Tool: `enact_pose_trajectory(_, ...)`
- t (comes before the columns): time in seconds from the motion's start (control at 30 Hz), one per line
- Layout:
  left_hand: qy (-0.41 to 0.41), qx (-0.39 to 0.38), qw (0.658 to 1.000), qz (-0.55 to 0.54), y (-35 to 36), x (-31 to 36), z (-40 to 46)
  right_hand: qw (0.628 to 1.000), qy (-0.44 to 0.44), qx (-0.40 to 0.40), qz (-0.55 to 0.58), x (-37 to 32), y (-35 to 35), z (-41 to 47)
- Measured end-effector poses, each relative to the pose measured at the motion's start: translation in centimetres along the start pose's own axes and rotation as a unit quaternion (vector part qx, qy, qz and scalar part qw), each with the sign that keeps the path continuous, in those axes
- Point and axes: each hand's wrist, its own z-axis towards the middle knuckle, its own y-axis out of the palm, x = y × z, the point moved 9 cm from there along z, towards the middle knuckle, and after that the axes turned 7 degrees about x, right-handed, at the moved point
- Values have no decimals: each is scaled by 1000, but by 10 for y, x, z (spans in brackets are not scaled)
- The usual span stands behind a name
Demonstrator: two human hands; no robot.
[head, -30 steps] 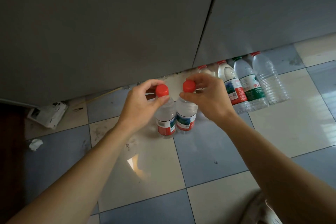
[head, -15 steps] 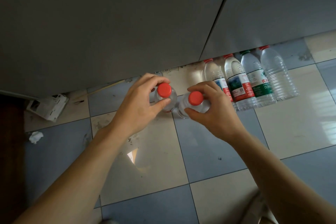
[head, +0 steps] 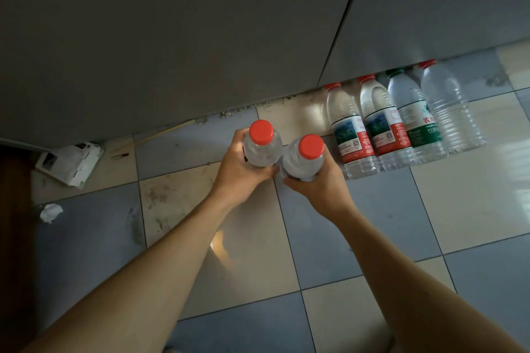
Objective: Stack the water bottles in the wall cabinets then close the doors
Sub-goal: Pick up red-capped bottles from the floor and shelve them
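My left hand (head: 239, 170) grips a small red-capped water bottle (head: 262, 146) round its body. My right hand (head: 317, 188) grips a second red-capped bottle (head: 305, 159) from below, right beside the first; the two bottles touch. Both are lifted off the tiled floor, caps toward me. Several larger bottles stand in a row against the cabinet base to the right: two with red labels (head: 354, 135), one with a green label (head: 418, 126), one unlabelled (head: 450, 112). The grey cabinet doors (head: 186, 37) above them look closed.
A crumpled white carton (head: 70, 162) lies by the cabinet base at left, with a scrap of white paper (head: 51, 212) on the floor nearer me. A thin stick (head: 163, 133) lies along the base. The floor is blue and cream tiles (head: 473, 195).
Both hands slid from the caps down onto the bottle bodies and lifted the two bottles off the floor. The view shifted, bringing the row of larger bottles further into sight.
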Motion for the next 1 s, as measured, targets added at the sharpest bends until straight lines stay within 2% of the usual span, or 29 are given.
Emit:
enact_pose_trajectory(0.27,-29,38,999,-7,-14,25,-14,999,26,1,22,-22,-14,-8)
enact_pose_trajectory(0.43,-47,65,997,-22,-50,87,-48,999,26,-29,15,-84,-41,-25)
enact_pose_trajectory(0.67,-56,70,996,-29,-117,237,-123,998,22,-56,5,-237,-107,-79)
enact_pose_trajectory(1.0,-19,65,996,-64,-260,499,-253,996,-41,-80,-27,-546,-205,-199)
